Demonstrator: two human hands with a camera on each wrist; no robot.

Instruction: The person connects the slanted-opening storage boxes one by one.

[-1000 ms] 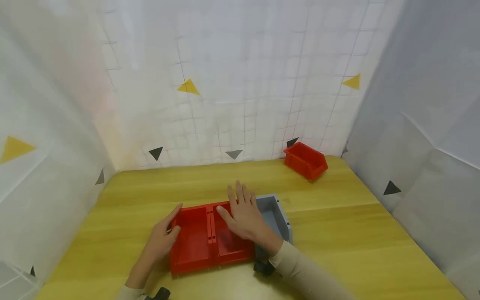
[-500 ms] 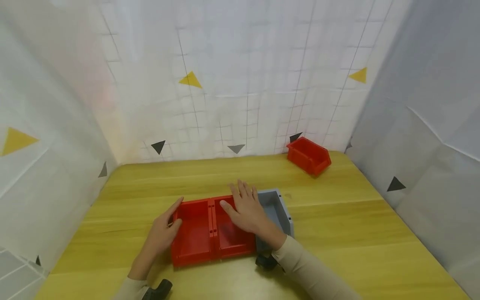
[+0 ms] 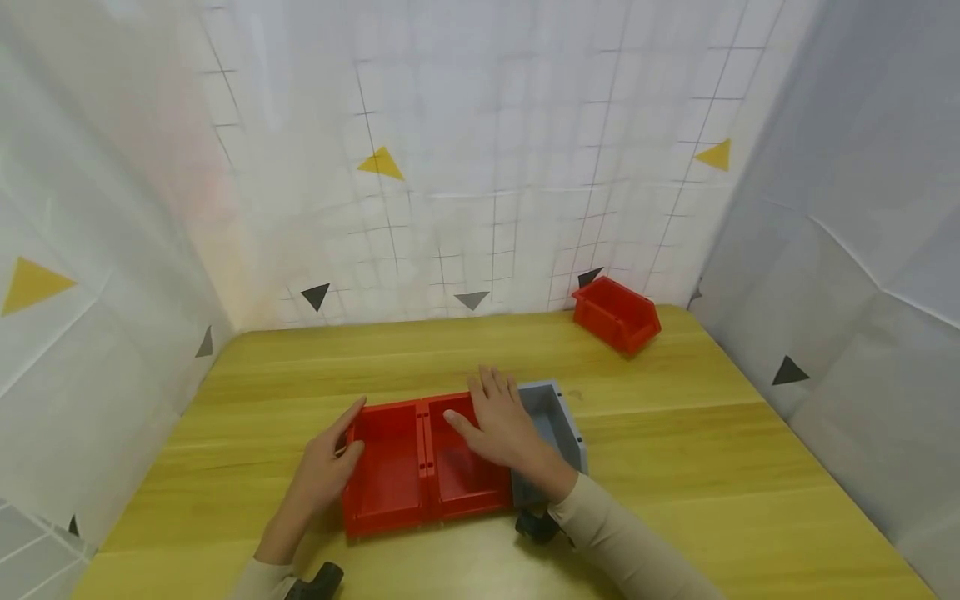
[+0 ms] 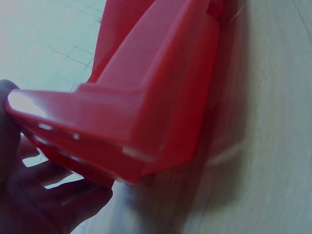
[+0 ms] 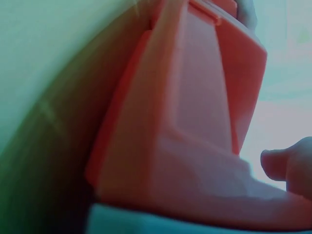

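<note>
Two red storage bins, a left one [image 3: 386,467] and a middle one [image 3: 467,483], stand side by side on the table with a grey bin [image 3: 553,421] at their right. My left hand [image 3: 318,473] grips the left red bin's outer side wall. In the left wrist view the thumb lies at the rim of this red bin [image 4: 117,112] and the fingers curl beneath it. My right hand [image 3: 504,427] lies over the border of the middle red bin and the grey bin, fingers extended and thumb spread. The right palm's contact is hidden.
Another red bin [image 3: 617,317] stands apart at the table's back right. White sheets with triangle markers enclose the wooden table [image 3: 697,467] at the back and both sides.
My right hand has shifted slightly to the right over the bins. The left hand keeps its grip. The head view has tilted a little.
</note>
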